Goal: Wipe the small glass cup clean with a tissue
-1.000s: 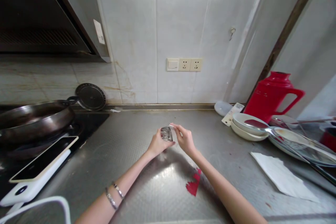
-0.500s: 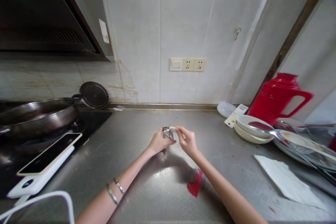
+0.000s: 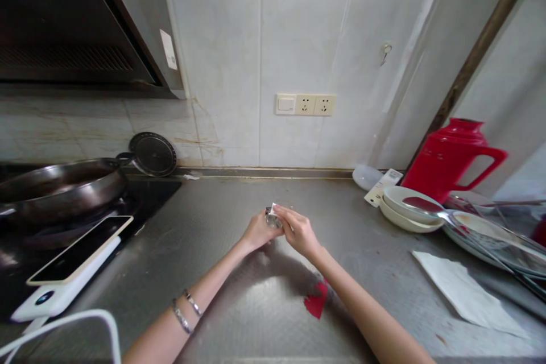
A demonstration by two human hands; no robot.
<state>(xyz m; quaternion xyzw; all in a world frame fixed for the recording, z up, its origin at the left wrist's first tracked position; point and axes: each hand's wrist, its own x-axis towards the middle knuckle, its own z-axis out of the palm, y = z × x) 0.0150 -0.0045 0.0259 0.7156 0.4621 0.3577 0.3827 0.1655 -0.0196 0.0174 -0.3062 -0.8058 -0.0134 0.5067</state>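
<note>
Over the middle of the steel counter [image 3: 230, 307], my left hand [image 3: 258, 231] is closed around a small shiny, silvery or clear object [image 3: 271, 219]; its exact kind cannot be made out. My right hand [image 3: 300, 230] pinches a small white piece of paper or tissue [image 3: 273, 209] and presses it on the top of that object. Fingers of both hands meet there and hide much of it. Below my right wrist lies a torn red scrap [image 3: 315, 300].
At left, a pan [image 3: 63, 185] sits on the black stove, with a phone [image 3: 81, 250] on a white power bank [image 3: 40, 302] near its edge. To the right are a red thermos [image 3: 447, 156], stacked bowls [image 3: 412, 205], plates with utensils, and a white paper towel [image 3: 467, 293].
My right hand has moved slightly left, bringing the white piece over the top of the shiny object. My left hand has stayed almost in place.
</note>
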